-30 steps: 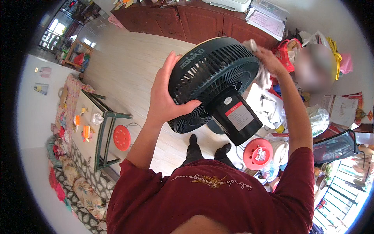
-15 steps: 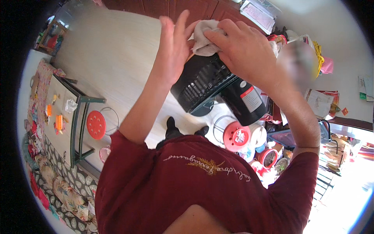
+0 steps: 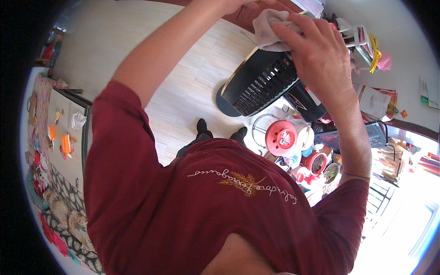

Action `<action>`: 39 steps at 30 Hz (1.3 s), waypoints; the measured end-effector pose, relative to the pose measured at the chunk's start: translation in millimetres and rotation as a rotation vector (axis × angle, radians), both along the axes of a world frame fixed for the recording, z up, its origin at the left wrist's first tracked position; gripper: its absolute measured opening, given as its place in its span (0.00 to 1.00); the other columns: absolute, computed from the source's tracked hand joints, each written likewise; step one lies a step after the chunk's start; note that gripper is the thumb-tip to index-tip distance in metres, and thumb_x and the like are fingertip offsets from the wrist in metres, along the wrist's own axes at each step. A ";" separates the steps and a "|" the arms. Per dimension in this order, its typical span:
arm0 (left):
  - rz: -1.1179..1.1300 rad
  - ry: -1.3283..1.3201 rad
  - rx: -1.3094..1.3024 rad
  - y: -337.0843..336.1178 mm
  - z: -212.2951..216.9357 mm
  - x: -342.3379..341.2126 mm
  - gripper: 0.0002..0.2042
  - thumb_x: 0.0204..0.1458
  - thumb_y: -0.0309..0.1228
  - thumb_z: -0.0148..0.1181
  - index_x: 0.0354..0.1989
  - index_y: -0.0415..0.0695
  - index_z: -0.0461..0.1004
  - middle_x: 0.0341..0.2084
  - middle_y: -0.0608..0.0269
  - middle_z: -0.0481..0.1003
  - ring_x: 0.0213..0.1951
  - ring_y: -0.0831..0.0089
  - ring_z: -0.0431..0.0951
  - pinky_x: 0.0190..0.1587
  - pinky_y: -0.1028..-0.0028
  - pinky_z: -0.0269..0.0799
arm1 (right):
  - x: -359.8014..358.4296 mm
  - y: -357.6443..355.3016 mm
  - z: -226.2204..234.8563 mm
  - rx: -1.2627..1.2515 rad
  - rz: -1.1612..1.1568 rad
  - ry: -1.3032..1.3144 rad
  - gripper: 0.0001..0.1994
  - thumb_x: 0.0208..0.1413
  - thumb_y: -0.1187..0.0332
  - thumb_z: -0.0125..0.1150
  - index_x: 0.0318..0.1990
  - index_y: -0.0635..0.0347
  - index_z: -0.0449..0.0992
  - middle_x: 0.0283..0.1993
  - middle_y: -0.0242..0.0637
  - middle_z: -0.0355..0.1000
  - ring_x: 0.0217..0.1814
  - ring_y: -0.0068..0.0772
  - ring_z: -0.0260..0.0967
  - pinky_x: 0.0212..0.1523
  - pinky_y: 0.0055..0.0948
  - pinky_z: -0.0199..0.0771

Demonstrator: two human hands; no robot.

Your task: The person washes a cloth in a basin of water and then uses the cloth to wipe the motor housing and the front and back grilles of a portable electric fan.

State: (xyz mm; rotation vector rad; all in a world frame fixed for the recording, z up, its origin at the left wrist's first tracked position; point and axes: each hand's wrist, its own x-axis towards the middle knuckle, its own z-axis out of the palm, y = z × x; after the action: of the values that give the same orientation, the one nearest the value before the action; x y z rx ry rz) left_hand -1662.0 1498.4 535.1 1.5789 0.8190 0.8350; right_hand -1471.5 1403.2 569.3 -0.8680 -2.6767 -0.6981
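A tall black appliance with a slatted grille [image 3: 263, 89] and a pale tan rim stands ahead of me, tilted in this view. Its dark round base [image 3: 225, 103] shows on the floor. My right hand [image 3: 321, 48] presses a bunched greyish-beige cloth [image 3: 271, 33] against the top of the appliance, fingers closed over it. Reaching far forward, my left hand [image 3: 237, 4] is partly cut off by the upper edge of the view; its visible fingers look stretched out, with nothing seen in them. A black cylindrical part [image 3: 306, 104] sits right of the grille, beneath my right forearm.
Stacked red stools [image 3: 280, 145] and potted plants [image 3: 331, 173] crowd the floor at right. A white-topped table [image 3: 68, 117] with small orange items stands left, beside a patterned sofa [image 3: 62, 197]. Papers and a yellow cord [image 3: 376, 54] are at the right wall.
My left hand has moved up and forward, away from the cloth. My right hand and the cloth have shifted right along the appliance's top. The appliance appears farther right in view.
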 end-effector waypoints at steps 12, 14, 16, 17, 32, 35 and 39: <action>-0.430 0.719 0.660 71.8 -10.0 93.0 0.35 0.46 0.64 0.56 0.50 0.43 0.76 0.49 0.45 0.75 0.53 0.55 0.73 0.55 0.65 0.66 | -19.2 -50.7 -50.6 0.047 -0.072 -0.020 0.19 0.42 0.68 0.59 0.46 0.46 0.75 0.51 0.27 0.68 0.50 0.33 0.66 0.45 0.34 0.66; -0.344 0.690 0.685 61.7 -18.8 84.4 0.32 0.50 0.59 0.56 0.53 0.44 0.74 0.53 0.47 0.73 0.55 0.58 0.71 0.58 0.66 0.63 | -22.7 -69.5 -66.9 0.022 -0.023 0.035 0.20 0.41 0.65 0.59 0.46 0.49 0.75 0.50 0.29 0.67 0.52 0.34 0.64 0.48 0.36 0.64; -0.355 0.619 0.639 61.8 -25.0 79.3 0.31 0.51 0.57 0.56 0.54 0.44 0.74 0.54 0.48 0.72 0.56 0.58 0.71 0.58 0.66 0.62 | -27.7 -99.5 -91.9 0.007 0.057 -0.110 0.19 0.42 0.63 0.57 0.45 0.53 0.76 0.50 0.32 0.67 0.54 0.35 0.63 0.50 0.36 0.63; -0.365 0.573 0.628 63.8 -24.9 82.0 0.31 0.51 0.56 0.56 0.54 0.44 0.73 0.54 0.48 0.72 0.57 0.59 0.70 0.59 0.66 0.62 | -28.4 -111.8 -108.0 -0.014 0.078 -0.246 0.18 0.43 0.62 0.56 0.43 0.55 0.77 0.49 0.33 0.67 0.55 0.35 0.62 0.51 0.36 0.61; -0.277 0.495 0.744 71.7 -49.8 96.0 0.28 0.62 0.52 0.42 0.61 0.45 0.66 0.60 0.52 0.67 0.63 0.60 0.64 0.65 0.67 0.55 | -37.3 -109.5 -81.3 -0.100 0.086 0.286 0.09 0.42 0.64 0.60 0.34 0.47 0.79 0.48 0.27 0.68 0.52 0.34 0.61 0.46 0.34 0.64; -0.214 0.605 0.709 49.9 -34.1 96.7 0.33 0.57 0.59 0.44 0.62 0.45 0.65 0.60 0.50 0.67 0.63 0.57 0.64 0.65 0.65 0.56 | -20.0 -69.9 -52.7 -0.061 -0.048 0.375 0.16 0.41 0.66 0.62 0.42 0.51 0.77 0.52 0.33 0.65 0.57 0.38 0.61 0.52 0.40 0.63; -0.225 0.775 0.618 -13.1 5.4 90.7 0.44 0.42 0.67 0.57 0.61 0.43 0.66 0.57 0.43 0.69 0.60 0.54 0.67 0.62 0.64 0.61 | -24.6 -79.9 -64.1 -0.073 -0.119 0.360 0.23 0.40 0.59 0.63 0.46 0.57 0.74 0.55 0.41 0.63 0.59 0.45 0.60 0.55 0.46 0.61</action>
State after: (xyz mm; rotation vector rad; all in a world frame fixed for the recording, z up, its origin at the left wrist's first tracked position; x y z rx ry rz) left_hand -1571.3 1485.3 540.5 2.5672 0.9305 0.2897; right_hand -1496.1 1323.3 505.2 -1.0658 -2.3568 -0.4210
